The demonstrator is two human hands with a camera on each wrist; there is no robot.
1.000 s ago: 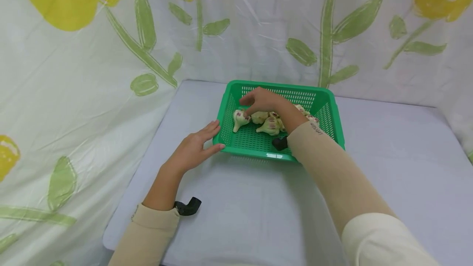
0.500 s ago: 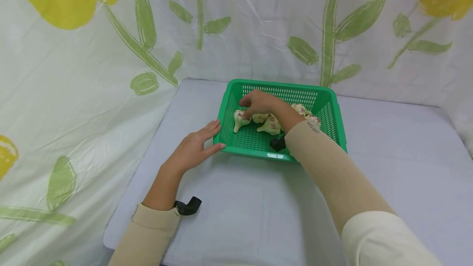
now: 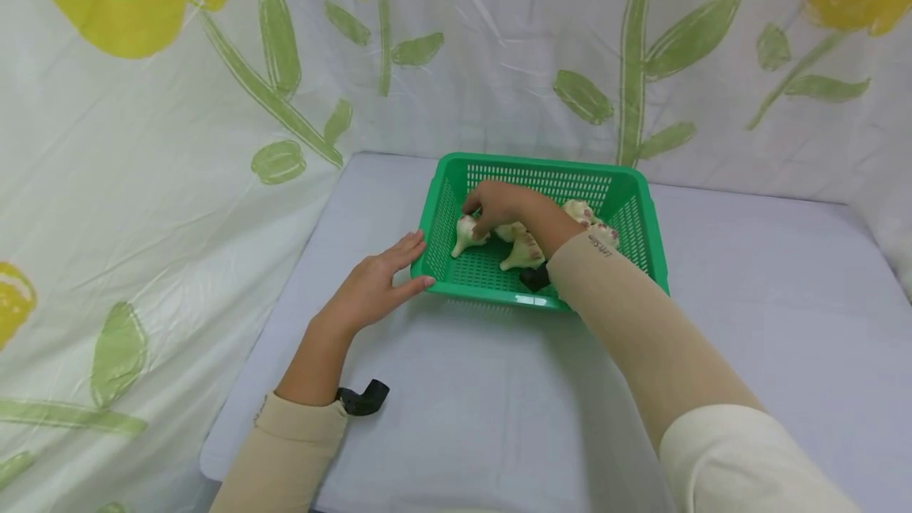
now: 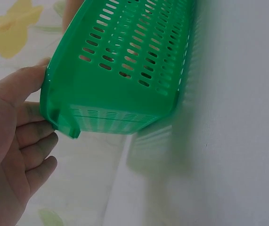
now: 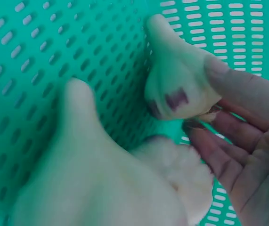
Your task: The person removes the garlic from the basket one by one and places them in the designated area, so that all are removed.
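A garlic bulb with purple patches lies at the left end of a green plastic basket. Reaching in from the right, my right hand holds this bulb between thumb and fingers; the right wrist view shows the thumb on its side and the fingertips at its base. My left hand rests at the basket's near left corner with fairly straight fingers, touching the rim. Close by the right hand is another garlic bulb, and a bulb shows behind it. My right forearm hides part of the basket.
More garlic bulbs sit at the basket's right side. The basket stands on a white table. Behind and to the left hangs a white curtain with yellow flowers. A black wrist-camera mount juts from my left sleeve.
My right hand's fingers have come down around the left garlic bulb, which has shifted slightly right. The bulb beside it has moved a little toward me. My left hand keeps its place.
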